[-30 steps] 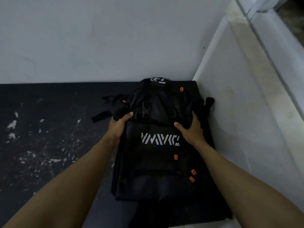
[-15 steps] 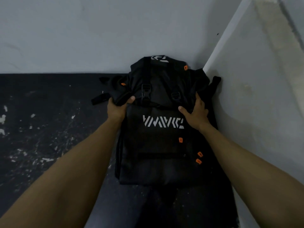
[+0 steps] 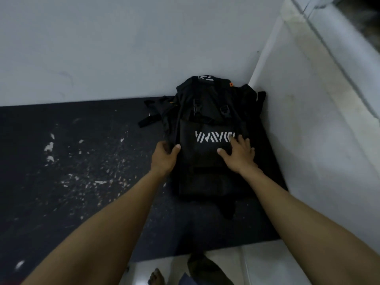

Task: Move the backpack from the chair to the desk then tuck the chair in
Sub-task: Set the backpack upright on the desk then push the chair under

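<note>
The black backpack, with white lettering and small orange tabs, lies on the dark desk top in the far right corner, its top leaning against the back wall. My left hand curls around the backpack's left edge, thumb on its front. Fingers spread, my right hand rests flat on the front panel just below the lettering. The chair is out of view.
White walls close the desk at the back and on the right. The desk top is scuffed with pale flecks at the left. Below its near edge show white floor tiles, a bare foot and a dark piece of cloth.
Both hands slid down from the backpack's upper sides toward its middle. The right hand let go of the side and now lies flat with fingers apart. The backpack sits deeper in the corner.
</note>
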